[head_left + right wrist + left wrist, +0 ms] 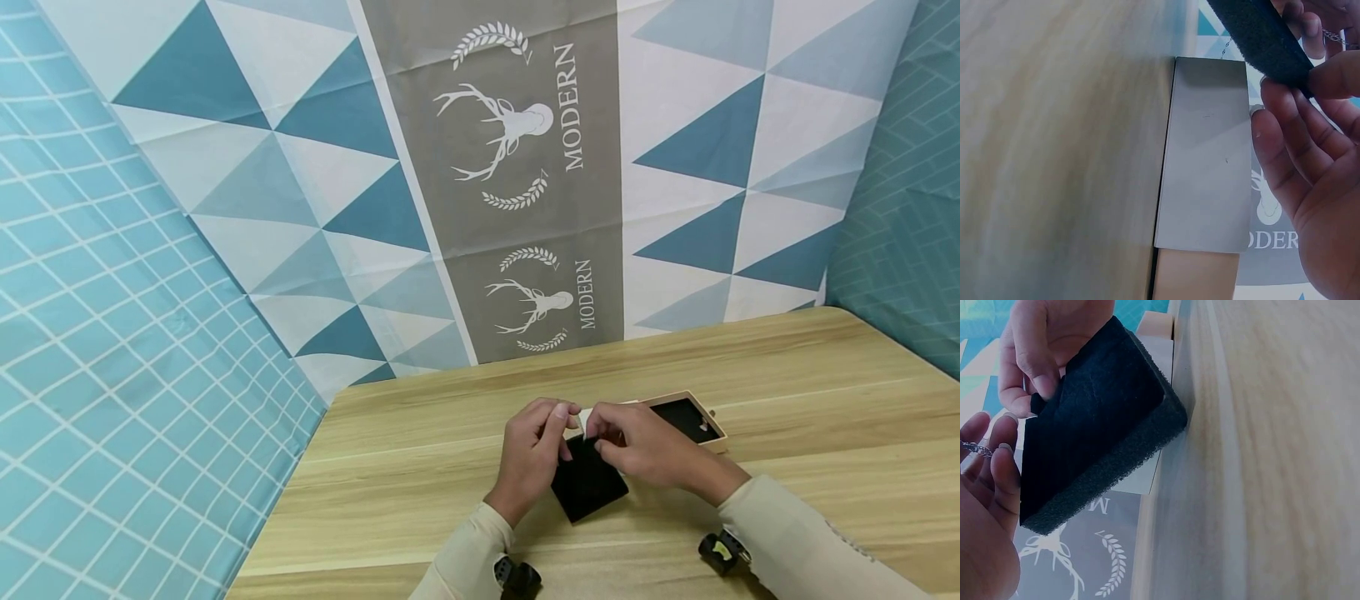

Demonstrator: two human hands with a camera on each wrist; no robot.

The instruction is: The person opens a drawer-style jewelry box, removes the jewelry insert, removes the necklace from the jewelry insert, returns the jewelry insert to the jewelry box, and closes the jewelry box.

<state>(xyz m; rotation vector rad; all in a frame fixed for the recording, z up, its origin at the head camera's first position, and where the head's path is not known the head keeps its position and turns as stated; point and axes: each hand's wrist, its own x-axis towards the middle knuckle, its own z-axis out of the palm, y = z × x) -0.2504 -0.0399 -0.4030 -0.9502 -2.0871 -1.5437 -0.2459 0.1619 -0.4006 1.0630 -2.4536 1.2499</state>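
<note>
A black foam pad (588, 492) with a smooth top and rough, porous sides (1110, 469) is held tilted between the two hands. My right hand (647, 437) pinches one edge of it between thumb and fingers. My left hand (528, 450) is at the pad's opposite side, with a silver chain (977, 449) pinched in its fingertips. The same chain (1338, 39) shows among the left fingers in the right wrist view. A thin strand (1227, 47) hangs below the pad. Part of the chain is hidden by the fingers and the pad.
Behind the right hand lies a small box with a pale sleeve (1204, 156) and a tan drawer (1196, 275) partly slid out. The drawer has a black interior (678, 417) with a small shiny piece in it. A patterned cloth wall (525, 183) stands behind the wooden table (390, 467).
</note>
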